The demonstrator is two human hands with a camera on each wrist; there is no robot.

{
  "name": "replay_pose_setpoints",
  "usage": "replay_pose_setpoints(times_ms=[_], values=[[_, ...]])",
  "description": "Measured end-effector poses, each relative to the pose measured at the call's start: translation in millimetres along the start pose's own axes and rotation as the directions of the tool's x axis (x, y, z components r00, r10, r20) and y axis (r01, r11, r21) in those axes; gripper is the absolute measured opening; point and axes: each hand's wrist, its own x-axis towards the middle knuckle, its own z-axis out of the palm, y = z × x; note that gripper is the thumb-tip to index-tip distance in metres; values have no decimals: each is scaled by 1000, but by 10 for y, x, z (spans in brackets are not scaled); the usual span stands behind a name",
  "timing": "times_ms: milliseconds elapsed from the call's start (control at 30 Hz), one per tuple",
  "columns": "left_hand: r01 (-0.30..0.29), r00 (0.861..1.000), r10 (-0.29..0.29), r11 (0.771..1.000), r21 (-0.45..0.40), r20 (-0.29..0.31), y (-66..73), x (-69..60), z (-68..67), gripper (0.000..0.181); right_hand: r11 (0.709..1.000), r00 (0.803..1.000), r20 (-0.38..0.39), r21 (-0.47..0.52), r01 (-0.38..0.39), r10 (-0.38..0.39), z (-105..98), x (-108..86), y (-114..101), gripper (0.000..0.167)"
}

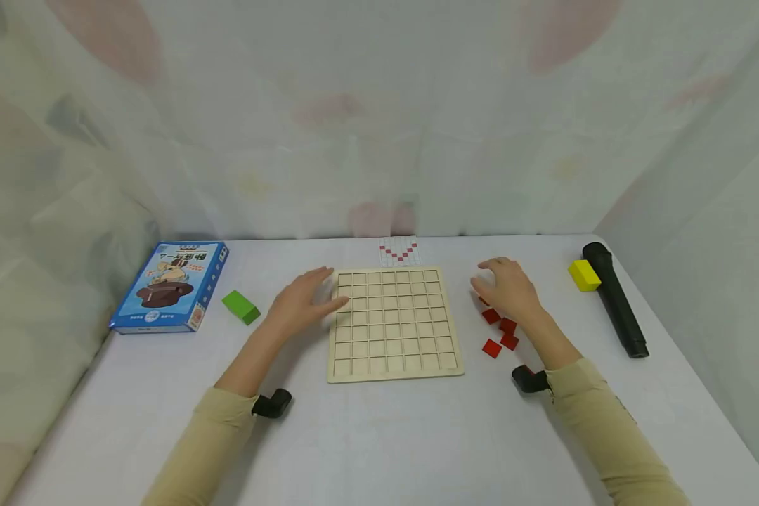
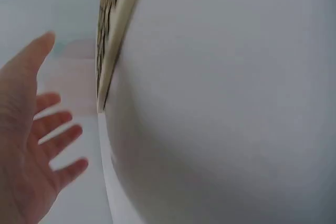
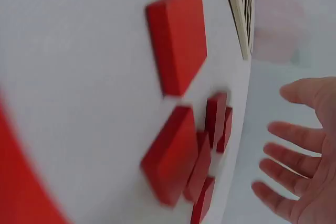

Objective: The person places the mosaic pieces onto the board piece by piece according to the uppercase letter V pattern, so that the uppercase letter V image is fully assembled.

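Note:
A pale wooden board (image 1: 395, 322) with a square grid of cells lies flat on the white table. My left hand (image 1: 299, 306) is at its left edge, fingers spread and thumb over the edge cells; the left wrist view shows this hand (image 2: 31, 135) holding nothing. To the right of the board my right hand (image 1: 509, 289) hovers with relaxed fingers above several loose red square tiles (image 1: 491, 348), partly hiding one. The right wrist view shows the tiles (image 3: 181, 40) on the table and the right hand (image 3: 310, 150) apart from them with nothing in it.
Behind the board lies a small card (image 1: 400, 251) with a red V-shaped grid pattern. A blue picture box (image 1: 167, 288) and a green block (image 1: 240, 307) are on the left. A yellow block (image 1: 584, 275) touches a black torch-like rod (image 1: 618, 306) at the right.

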Motion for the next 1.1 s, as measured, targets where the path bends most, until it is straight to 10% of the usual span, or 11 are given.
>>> replay_pose_setpoints(times_ms=[167,333,1100], values=[[-169,961,178,984,-57,210,-84,-306,68,106,997,990,134,64,-39,30,-152,-106,160,36],[-270,926,268,962,-29,267,-124,-489,107,116,994,980,179,82,71,-84,-181,-152,310,37],[-268,928,265,963,-25,261,-78,-530,116,113,982,987,100,154,112,-128,33,-217,154,31]])
